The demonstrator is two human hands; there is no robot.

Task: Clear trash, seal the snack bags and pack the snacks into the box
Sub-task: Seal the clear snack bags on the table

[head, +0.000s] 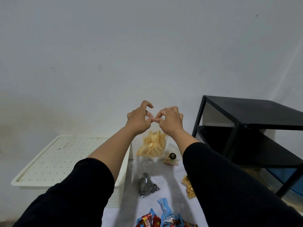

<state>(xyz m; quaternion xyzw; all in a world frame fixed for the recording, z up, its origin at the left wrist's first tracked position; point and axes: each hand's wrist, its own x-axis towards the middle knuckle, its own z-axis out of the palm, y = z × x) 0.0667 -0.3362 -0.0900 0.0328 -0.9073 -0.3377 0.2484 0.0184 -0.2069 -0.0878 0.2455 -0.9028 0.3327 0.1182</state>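
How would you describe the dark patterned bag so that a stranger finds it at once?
Start at the white box on the left. Just right of its near corner, a small bag lies flat on the table. It alone is dark grey with swirl patterns; the other bags are clear or brightly coloured.

Two bare hands, left hand point(139, 119) and right hand point(169, 119), no rings, watch or gloves visible. Forearms bare from wrist to roughly mid-forearm. Black long sleeves pushed up on both arms: left sleeve point(68, 194), right sleeve point(229, 185). Fabric plain, matte, loose, softly creased at the cuffs, no logo or print seen. Nails short, no visible polish.
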